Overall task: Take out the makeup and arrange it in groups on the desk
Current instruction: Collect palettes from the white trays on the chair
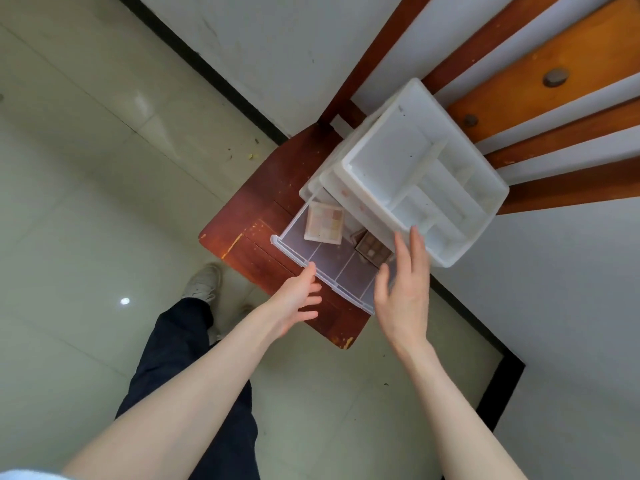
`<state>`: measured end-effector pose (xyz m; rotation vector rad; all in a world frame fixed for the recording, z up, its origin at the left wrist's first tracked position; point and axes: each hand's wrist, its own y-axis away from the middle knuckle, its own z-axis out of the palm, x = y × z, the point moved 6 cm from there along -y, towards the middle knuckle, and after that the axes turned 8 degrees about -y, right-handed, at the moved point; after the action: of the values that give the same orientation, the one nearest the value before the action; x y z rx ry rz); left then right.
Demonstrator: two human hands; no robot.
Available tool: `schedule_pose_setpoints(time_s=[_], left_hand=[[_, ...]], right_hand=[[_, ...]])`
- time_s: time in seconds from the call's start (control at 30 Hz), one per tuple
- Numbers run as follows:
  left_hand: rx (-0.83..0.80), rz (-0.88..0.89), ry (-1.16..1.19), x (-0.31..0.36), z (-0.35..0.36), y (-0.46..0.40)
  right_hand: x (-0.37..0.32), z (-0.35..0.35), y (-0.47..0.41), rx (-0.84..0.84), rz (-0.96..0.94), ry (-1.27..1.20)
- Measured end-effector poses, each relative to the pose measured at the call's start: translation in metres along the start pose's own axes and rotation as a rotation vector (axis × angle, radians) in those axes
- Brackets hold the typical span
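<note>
I stood over a wooden chair (263, 216) that carried a white organizer (415, 174), its clear drawer (322, 265) pulled out toward me. Two eyeshadow palettes lay inside — a pale one (324, 222) and a brown one (372, 249). My left hand (298, 299) reached open-fingered to the drawer's front edge; my right hand (403, 289) hovered, fingers straight, by the drawer's right corner.

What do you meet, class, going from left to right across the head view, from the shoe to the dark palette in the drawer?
white shoe → left hand → pale eyeshadow palette → dark eyeshadow palette
</note>
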<state>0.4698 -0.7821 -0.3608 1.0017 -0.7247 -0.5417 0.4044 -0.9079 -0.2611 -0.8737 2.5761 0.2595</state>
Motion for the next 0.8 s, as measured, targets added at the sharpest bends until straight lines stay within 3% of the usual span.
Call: schedule_pose_setpoints(time_s=[0.1, 0.23, 0.33, 0.4, 0.5, 0.67, 0.8], left_hand=[[0.172, 0.144, -0.491, 0.013, -0.005, 0.005], [0.352, 0.49, -0.681, 0.051, 0.004, 0.011], [0.397, 0.699, -0.995, 0.074, 0.019, 0.006], [0.403, 0.702, -1.303, 0.078, 0.025, -0.008], [0.444, 0.573, -1.615, 0.081, 0.017, -0.028], [0.457, 0.525, -1.779, 0.072, 0.009, -0.036], [0.494, 0.562, -1.795, 0.071, 0.015, -0.028]], right_hand=[[0.006, 0.018, 0.023, -0.068, 0.002, -0.036], [0.036, 0.056, 0.026, -0.4, 0.183, 0.035], [0.05, 0.069, 0.01, -0.473, 0.262, 0.082], [0.053, 0.074, -0.001, -0.48, 0.273, 0.1], [0.058, 0.082, -0.012, -0.496, 0.303, 0.151], [0.052, 0.09, -0.003, -0.542, 0.28, 0.246], [0.04, 0.084, 0.005, -0.429, 0.257, 0.241]])
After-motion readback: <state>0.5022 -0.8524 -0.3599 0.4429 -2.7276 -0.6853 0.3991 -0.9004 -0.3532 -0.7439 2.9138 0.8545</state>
